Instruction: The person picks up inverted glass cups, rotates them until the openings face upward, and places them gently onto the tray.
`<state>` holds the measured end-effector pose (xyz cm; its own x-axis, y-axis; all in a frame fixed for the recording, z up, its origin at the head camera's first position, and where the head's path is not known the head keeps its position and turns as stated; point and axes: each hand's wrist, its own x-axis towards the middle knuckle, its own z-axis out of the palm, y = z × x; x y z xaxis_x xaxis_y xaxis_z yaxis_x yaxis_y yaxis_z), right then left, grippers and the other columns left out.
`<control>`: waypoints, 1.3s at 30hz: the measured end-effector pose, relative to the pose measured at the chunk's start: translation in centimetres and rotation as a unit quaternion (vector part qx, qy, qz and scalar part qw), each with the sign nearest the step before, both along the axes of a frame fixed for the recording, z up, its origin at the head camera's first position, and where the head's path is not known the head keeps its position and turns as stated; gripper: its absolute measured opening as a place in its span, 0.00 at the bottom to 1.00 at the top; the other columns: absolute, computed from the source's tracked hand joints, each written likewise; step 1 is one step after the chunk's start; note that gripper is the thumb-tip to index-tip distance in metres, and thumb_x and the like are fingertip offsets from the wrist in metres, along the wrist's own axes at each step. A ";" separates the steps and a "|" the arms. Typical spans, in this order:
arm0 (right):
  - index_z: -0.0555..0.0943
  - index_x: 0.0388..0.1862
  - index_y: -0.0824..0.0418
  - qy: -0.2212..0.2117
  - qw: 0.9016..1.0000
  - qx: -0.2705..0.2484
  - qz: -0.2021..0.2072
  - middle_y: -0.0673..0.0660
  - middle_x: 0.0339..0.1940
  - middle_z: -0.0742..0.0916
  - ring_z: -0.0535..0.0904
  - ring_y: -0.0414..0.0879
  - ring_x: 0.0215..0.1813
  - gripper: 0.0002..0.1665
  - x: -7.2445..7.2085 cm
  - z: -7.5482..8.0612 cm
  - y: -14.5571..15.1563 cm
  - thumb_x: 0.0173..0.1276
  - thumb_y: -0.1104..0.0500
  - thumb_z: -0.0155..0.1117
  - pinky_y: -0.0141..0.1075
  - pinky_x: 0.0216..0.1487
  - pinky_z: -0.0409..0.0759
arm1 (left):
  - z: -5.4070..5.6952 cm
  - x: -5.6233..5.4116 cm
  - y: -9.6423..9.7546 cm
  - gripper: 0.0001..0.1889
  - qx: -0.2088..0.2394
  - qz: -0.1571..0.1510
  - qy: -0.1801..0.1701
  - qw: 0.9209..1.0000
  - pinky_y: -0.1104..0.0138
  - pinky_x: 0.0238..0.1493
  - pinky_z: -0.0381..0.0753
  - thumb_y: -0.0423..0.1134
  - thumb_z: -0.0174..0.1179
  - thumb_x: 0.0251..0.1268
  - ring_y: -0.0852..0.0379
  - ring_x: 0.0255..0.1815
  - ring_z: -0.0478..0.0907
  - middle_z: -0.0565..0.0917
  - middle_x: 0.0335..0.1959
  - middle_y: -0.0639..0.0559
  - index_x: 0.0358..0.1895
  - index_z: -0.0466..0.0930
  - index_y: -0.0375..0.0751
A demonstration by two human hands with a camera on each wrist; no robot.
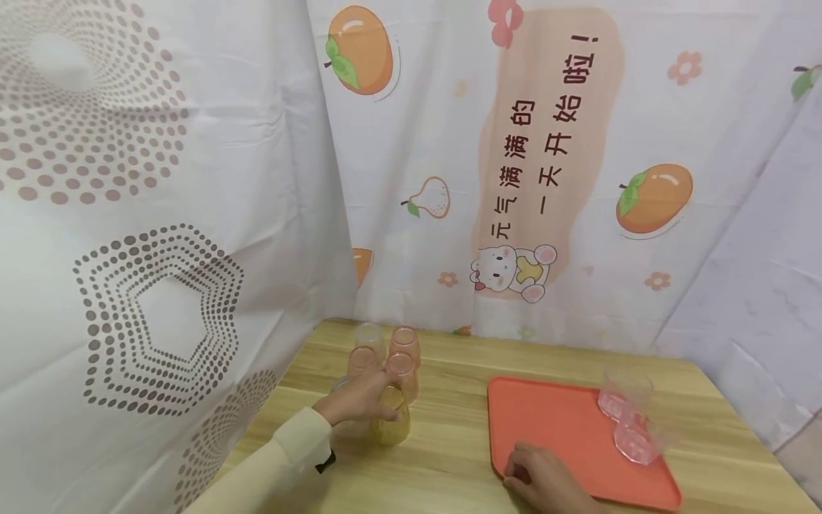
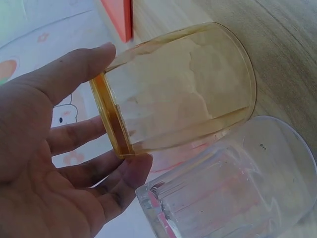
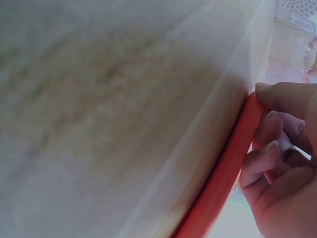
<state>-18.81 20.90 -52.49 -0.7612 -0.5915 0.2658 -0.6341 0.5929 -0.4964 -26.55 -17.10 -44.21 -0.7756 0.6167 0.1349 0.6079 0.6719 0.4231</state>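
Note:
My left hand (image 1: 362,398) holds an upside-down yellow tumbler (image 1: 390,422) by its base. In the left wrist view, thumb and fingers lie on opposite sides of the tumbler's thick base, and a clear tumbler (image 2: 233,188) stands right beside it. Behind the hand, upside-down pink tumblers (image 1: 401,368) and another clear one (image 1: 369,334) are grouped closely. At the near left corner of a red tray (image 1: 546,407), my right hand (image 1: 546,480) pinches the rim. The right wrist view shows the thumb on the rim's corner with the other fingers curled beside it.
Two pinkish clear tumblers (image 1: 636,439) sit at the tray's right side. Wood-grain tabletop (image 1: 443,442) lies between the tumbler group and the tray. Printed white curtains (image 1: 411,235) hang behind the table and along its left.

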 end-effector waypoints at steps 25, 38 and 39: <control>0.82 0.30 0.46 -0.005 1.000 0.007 -0.011 0.34 0.29 0.74 0.68 0.28 0.30 0.10 0.2 -0.1 -0.1 0.65 0.58 0.75 0.29 0.28 0.70 | 0.5 0.7 1.8 0.24 0.118 0.000 -0.099 0.988 0.59 0.44 0.81 0.56 0.76 0.57 0.55 0.44 0.80 0.83 0.45 0.51 0.50 0.80 0.48; 0.83 0.30 0.44 -0.017 0.999 0.020 -0.034 0.34 0.29 0.74 0.67 0.29 0.30 0.09 0.2 0.3 -0.1 0.66 0.55 0.75 0.29 0.29 0.70 | -0.5 0.6 3.3 0.25 0.159 0.007 -0.125 0.979 0.62 0.42 0.80 0.54 0.75 0.59 0.52 0.44 0.78 0.82 0.47 0.49 0.53 0.81 0.45; 0.83 0.30 0.44 -0.020 0.999 0.019 -0.033 0.34 0.29 0.74 0.68 0.29 0.30 0.09 0.2 0.3 -0.1 0.66 0.55 0.75 0.29 0.29 0.70 | -0.6 0.6 3.4 0.24 0.161 0.008 -0.127 0.979 0.63 0.40 0.80 0.54 0.75 0.59 0.53 0.42 0.79 0.82 0.46 0.49 0.52 0.81 0.45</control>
<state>-18.58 20.76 -52.23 -0.8084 -0.5485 0.2135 -0.5733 0.6513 -0.4972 -25.93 -13.69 -44.80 -0.8180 0.5622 0.1216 0.4465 0.4873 0.7505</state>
